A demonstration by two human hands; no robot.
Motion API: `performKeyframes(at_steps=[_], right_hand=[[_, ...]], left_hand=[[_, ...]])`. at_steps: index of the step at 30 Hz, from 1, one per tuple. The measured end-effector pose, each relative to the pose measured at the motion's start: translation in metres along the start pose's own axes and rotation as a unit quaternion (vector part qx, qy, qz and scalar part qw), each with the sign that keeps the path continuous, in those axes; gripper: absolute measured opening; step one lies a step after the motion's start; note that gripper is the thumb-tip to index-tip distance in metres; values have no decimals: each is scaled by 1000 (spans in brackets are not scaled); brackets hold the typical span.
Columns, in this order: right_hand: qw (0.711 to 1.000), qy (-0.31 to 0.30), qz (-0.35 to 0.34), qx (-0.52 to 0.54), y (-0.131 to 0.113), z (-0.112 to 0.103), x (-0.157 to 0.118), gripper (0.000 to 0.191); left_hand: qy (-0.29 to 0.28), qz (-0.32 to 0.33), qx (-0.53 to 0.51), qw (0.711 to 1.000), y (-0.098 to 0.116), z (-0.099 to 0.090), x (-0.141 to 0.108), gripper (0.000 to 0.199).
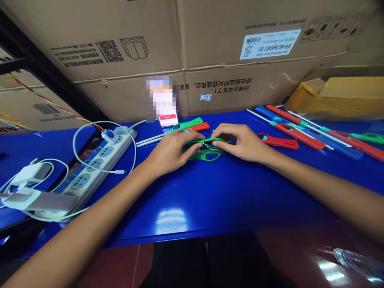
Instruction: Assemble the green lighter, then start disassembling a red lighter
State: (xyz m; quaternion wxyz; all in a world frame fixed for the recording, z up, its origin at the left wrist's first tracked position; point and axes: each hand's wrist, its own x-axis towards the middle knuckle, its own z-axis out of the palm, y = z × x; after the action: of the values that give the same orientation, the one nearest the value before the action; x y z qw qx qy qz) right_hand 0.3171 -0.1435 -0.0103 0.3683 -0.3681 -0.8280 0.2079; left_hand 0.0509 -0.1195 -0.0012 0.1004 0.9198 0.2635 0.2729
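Between my two hands, just above the blue table, is a thin green plastic casing (207, 140). My left hand (177, 150) pinches its left end between thumb and fingers. The right end is gripped by my right hand (237, 142), its thumb in front and fingers bent over the top. Directly below lies a second green casing half (208, 156) with a looped opening, and small wire-like parts show between the two pieces. Behind my left hand rest a green lighter (192, 123) and a red lighter (196, 127) with metal rods.
Several red and blue lighters (300, 134) lie at the right. A power strip (99, 164) with white cables stands left. A lit phone (165, 106) leans on the cardboard wall (120, 88); a yellow-taped box (342, 98) sits back right. The table edge (168, 237) is near.
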Motion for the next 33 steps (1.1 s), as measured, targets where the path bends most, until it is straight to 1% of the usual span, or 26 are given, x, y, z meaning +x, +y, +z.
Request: performKeyframes(at_steps=[3,6,12,18,21,23,28,31,33], right_hand=[[999,-10,-33,-12,-2,-2,0,6],[998,-29,-48,-11,-2,-3,0,8],[996,-77,-32,-30,0,-7,-1,23],[991,-122,-34,-41,2,-11,0,26],[989,-134,-27,-62,6,-14,-1,37],[987,-137,-28,-77,8,-15,0,39],[986,-140,-40,-76,12,-18,2,35],[987,-151,-31,-50,11,-19,2,32],[986,-161,-22,-40,10,-19,2,26]], left_hand=[[-16,28,30,999,-6,-1,-2,25],[-24,40,24,999,-9,-1,-4,21],[-34,40,10,999,-9,3,-4,16],[-51,52,12,997,-5,3,-4,16],[-53,49,12,997,-3,1,-4,16],[-54,43,5,998,-3,1,-4,17],[-70,37,-17,997,-3,3,-4,18],[-83,40,-18,996,-1,5,-5,14],[-90,42,-16,995,0,6,-4,15]])
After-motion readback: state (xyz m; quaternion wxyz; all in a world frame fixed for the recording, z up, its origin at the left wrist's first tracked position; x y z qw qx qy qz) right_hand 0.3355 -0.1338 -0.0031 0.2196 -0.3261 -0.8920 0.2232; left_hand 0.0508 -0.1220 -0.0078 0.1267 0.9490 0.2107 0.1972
